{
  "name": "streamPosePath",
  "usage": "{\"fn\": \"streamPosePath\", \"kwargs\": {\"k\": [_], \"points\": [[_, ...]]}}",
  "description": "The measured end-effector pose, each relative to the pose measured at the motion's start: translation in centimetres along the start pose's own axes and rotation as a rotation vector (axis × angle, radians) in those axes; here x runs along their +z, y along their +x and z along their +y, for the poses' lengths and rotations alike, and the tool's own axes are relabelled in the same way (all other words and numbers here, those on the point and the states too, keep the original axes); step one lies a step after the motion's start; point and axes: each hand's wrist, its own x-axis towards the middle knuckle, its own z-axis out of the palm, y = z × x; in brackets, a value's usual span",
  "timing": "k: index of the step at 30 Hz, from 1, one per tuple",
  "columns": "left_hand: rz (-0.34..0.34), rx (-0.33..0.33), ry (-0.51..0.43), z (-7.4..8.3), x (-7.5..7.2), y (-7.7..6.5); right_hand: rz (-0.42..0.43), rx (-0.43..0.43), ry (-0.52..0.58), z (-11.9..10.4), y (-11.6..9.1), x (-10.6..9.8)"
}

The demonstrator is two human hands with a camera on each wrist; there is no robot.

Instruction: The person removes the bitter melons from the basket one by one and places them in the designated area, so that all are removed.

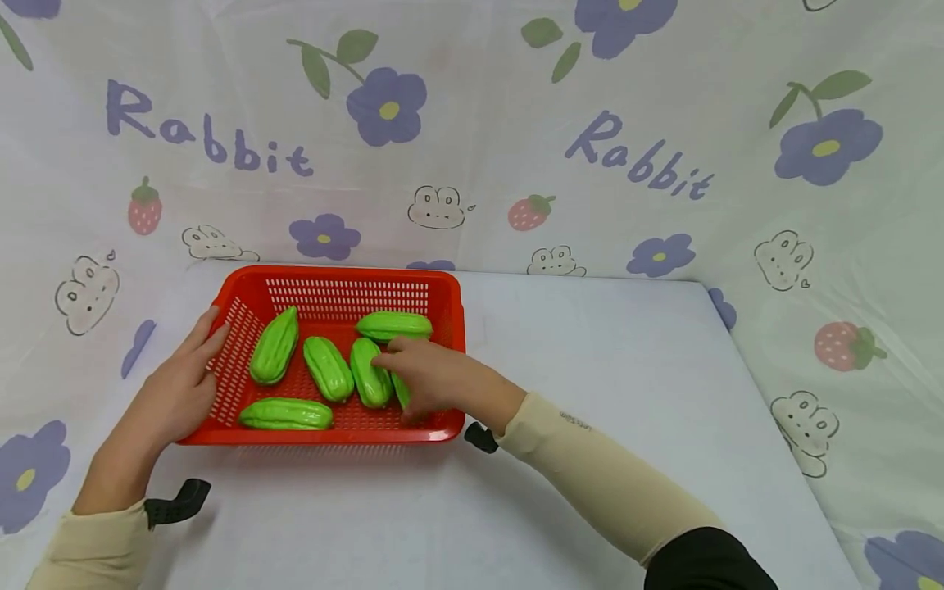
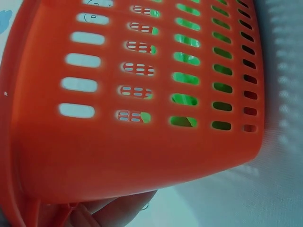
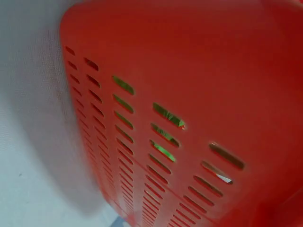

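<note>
A red slotted plastic basket stands on the white table with several bright green, ridged bitter melons lying inside it. My left hand grips the basket's left rim; in the left wrist view its fingers show below the slotted wall. Over the right end of the basket, my right hand reaches in and holds a bitter melon, mostly hidden under the palm. Its fingertips overlap the neighbouring melon. Behind the hand lies another melon along the back wall.
White cloth covers the table, which extends to the right of the basket. A patterned curtain with flowers and rabbits hangs behind. Dark wrist-camera mounts stick out from both wrists near the basket's front edge.
</note>
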Motion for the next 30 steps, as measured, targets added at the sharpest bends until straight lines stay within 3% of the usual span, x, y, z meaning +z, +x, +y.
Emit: {"fn": "streamPosePath", "kwargs": {"k": [15,30], "points": [[0.005,0.011,0.002,0.13,-0.03,-0.06,0.008,0.006,0.014,-0.08,0.24,0.15],[0.002,-0.010,0.012,0.35,-0.14,-0.07,0.004,0.033,-0.050,-0.84,0.99,0.89]]}}
